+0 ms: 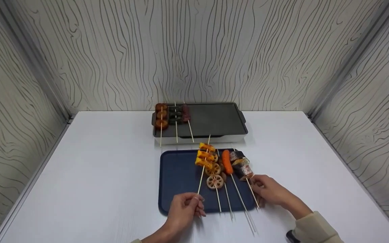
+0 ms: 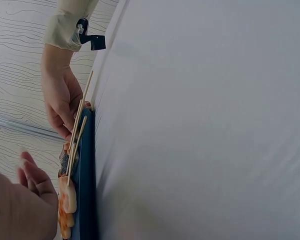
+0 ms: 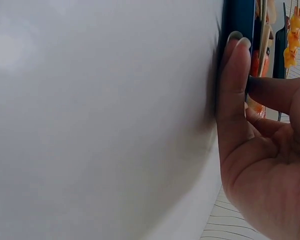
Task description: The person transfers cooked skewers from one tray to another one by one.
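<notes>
Head: we see the left hand (image 1: 186, 206) pinch a yellow skewer (image 1: 204, 164), its chunks (image 1: 205, 155) at the blue tray's (image 1: 177, 182) twelve o'clock; the right hand (image 1: 268, 190) holds its four-o'clock edge. Left wrist: bare sticks (image 2: 83, 102) rise near nine o'clock. Right wrist: fingers (image 3: 234, 75) and thumb (image 3: 277, 93) clamp the tray.

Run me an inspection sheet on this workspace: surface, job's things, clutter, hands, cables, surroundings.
Surface: white table.
Job's things: griddle bearing three skewers at its left end; blue tray holding sausage, lotus-root and other skewers.
Clutter: nothing seen.
Left hand: holds yellow-piece skewer by its stick, above the tray.
Right hand: grips the tray's right edge.
Cables: nothing seen.
Surroundings: wood-grain-patterned walls.
</notes>
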`<action>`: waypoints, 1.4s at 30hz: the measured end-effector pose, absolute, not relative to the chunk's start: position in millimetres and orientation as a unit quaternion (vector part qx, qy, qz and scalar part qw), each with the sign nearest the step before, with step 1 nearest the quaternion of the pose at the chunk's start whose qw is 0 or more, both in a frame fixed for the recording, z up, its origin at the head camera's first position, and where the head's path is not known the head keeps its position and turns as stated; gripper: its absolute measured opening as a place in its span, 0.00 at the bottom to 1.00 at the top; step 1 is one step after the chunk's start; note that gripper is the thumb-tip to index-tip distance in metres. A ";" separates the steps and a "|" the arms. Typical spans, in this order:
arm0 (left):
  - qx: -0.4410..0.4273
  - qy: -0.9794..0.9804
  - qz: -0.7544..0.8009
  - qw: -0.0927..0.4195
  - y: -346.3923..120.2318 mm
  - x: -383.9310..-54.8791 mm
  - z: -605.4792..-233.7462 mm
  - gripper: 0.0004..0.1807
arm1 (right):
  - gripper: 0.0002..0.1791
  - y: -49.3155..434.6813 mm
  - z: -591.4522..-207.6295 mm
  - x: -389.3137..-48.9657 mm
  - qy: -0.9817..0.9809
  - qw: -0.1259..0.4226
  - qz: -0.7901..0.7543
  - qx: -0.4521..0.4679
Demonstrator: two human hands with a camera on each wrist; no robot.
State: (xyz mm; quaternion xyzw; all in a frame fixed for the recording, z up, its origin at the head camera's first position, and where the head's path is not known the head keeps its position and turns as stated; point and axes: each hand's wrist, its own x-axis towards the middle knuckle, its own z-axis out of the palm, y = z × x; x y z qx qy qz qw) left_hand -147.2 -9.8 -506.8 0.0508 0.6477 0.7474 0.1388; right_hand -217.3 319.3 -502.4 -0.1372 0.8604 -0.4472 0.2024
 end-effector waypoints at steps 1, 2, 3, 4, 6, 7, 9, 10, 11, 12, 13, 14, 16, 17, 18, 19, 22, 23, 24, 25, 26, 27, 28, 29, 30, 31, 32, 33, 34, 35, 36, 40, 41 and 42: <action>0.050 0.649 0.746 0.139 -11.9 -145.5 -507.1 0.12 | 0.06 319.1 -502.5 -217.4 0.859 0.204 -0.449 -0.136; 0.047 0.649 0.746 0.142 -13.8 -143.6 -507.1 0.12 | 0.07 319.0 -502.8 -217.6 0.860 0.204 -0.448 -0.137; 0.043 0.649 0.746 0.145 -15.7 -141.6 -507.0 0.12 | 0.07 318.9 -503.1 -217.8 0.859 0.205 -0.448 -0.135; 0.039 0.648 0.746 0.147 -17.4 -139.4 -506.8 0.12 | 0.06 318.9 -503.3 -217.8 0.858 0.207 -0.451 -0.134; 0.031 0.647 0.747 0.151 -20.7 -136.2 -507.1 0.12 | 0.06 318.9 -503.5 -218.0 0.859 0.205 -0.450 -0.135; 0.031 0.647 0.747 0.150 -22.2 -134.9 -507.6 0.12 | 0.06 319.0 -503.7 -218.3 0.861 0.202 -0.446 -0.136; 0.025 0.648 0.746 0.150 -24.5 -134.0 -508.5 0.12 | 0.05 319.0 -503.9 -218.7 0.865 0.198 -0.440 -0.137; 0.025 0.650 0.745 0.147 -25.3 -134.0 -509.1 0.12 | 0.05 318.9 -503.8 -218.8 0.866 0.196 -0.438 -0.139; 0.023 0.651 0.745 0.145 -26.0 -134.6 -510.0 0.12 | 0.05 318.8 -503.7 -219.0 0.868 0.195 -0.436 -0.139; 0.023 0.652 0.744 0.142 -26.5 -135.3 -510.9 0.12 | 0.05 318.7 -503.7 -219.2 0.869 0.193 -0.433 -0.140; 0.024 0.653 0.744 0.138 -26.3 -136.4 -512.1 0.12 | 0.05 319.0 -503.6 -219.2 0.870 0.192 -0.431 -0.139; 0.025 0.654 0.743 0.136 -25.7 -137.6 -513.1 0.12 | 0.06 319.2 -503.5 -219.1 0.870 0.192 -0.432 -0.139; 0.030 0.656 0.743 0.132 -24.4 -140.0 -515.8 0.12 | 0.06 319.5 -503.0 -218.8 0.870 0.193 -0.432 -0.138; 0.032 0.656 0.742 0.134 -23.6 -141.1 -517.2 0.12 | 0.06 319.7 -503.0 -218.7 0.870 0.194 -0.433 -0.137; 0.035 0.656 0.741 0.137 -22.6 -142.1 -518.5 0.12 | 0.06 319.9 -503.1 -218.6 0.870 0.194 -0.433 -0.137; 0.039 0.657 0.740 0.141 -21.8 -143.1 -520.0 0.12 | 0.06 320.0 -502.9 -218.6 0.869 0.195 -0.433 -0.137; 0.046 0.658 0.733 0.169 -19.8 -145.0 -522.6 0.13 | 0.06 320.0 -502.8 -218.4 0.866 0.200 -0.437 -0.136; 0.050 0.659 0.728 0.180 -19.5 -145.5 -522.8 0.12 | 0.06 319.9 -502.7 -218.4 0.864 0.204 -0.441 -0.134; 0.055 0.663 0.723 0.189 -19.5 -146.1 -522.9 0.12 | 0.06 319.8 -502.5 -218.3 0.861 0.207 -0.444 -0.132; 0.060 0.667 0.716 0.197 -19.7 -146.8 -522.6 0.12 | 0.06 319.6 -502.2 -218.3 0.859 0.211 -0.448 -0.130; 0.066 0.673 0.708 0.206 -19.9 -147.5 -521.7 0.12 | 0.07 319.5 -502.0 -218.2 0.857 0.213 -0.452 -0.129; 0.073 0.681 0.697 0.212 -20.1 -148.6 -520.6 0.12 | 0.07 319.4 -501.7 -218.0 0.855 0.214 -0.454 -0.128; 0.079 0.691 0.685 0.216 -20.3 -149.7 -519.0 0.12 | 0.06 319.3 -501.7 -217.7 0.853 0.216 -0.458 -0.128; 0.085 0.703 0.672 0.219 -20.7 -151.2 -517.3 0.11 | 0.06 319.2 -501.7 -217.5 0.852 0.214 -0.460 -0.130; 0.092 0.715 0.658 0.220 -21.0 -153.0 -515.4 0.11 | 0.06 319.1 -501.9 -217.5 0.853 0.210 -0.459 -0.132; 0.100 0.728 0.642 0.218 -21.0 -155.1 -513.6 0.11 | 0.06 319.1 -502.0 -217.5 0.853 0.207 -0.459 -0.134; 0.109 0.743 0.625 0.214 -21.1 -157.4 -511.7 0.11 | 0.06 319.1 -502.2 -217.4 0.854 0.205 -0.459 -0.135; 0.117 0.757 0.608 0.209 -21.0 -160.0 -510.1 0.10 | 0.06 319.2 -502.6 -217.3 0.853 0.203 -0.460 -0.136; 0.125 0.770 0.592 0.202 -20.9 -162.7 -508.7 0.09 | 0.06 319.3 -503.0 -217.4 0.853 0.204 -0.461 -0.135; 0.134 0.783 0.576 0.194 -20.7 -165.6 -507.5 0.08 | 0.07 319.3 -503.4 -217.7 0.853 0.204 -0.461 -0.133; 0.140 0.794 0.562 0.184 -20.4 -168.6 -506.6 0.08 | 0.07 319.4 -504.1 -218.0 0.854 0.203 -0.460 -0.132; 0.149 0.824 0.525 0.152 -18.6 -180.6 -504.6 0.05 | 0.07 319.7 -506.1 -219.0 0.859 0.200 -0.453 -0.129; 0.148 0.828 0.520 0.146 -18.3 -183.4 -504.5 0.05 | 0.06 319.6 -506.1 -219.1 0.859 0.199 -0.453 -0.130; 0.146 0.832 0.517 0.141 -17.9 -186.0 -504.8 0.05 | 0.06 319.4 -505.9 -219.0 0.859 0.200 -0.453 -0.130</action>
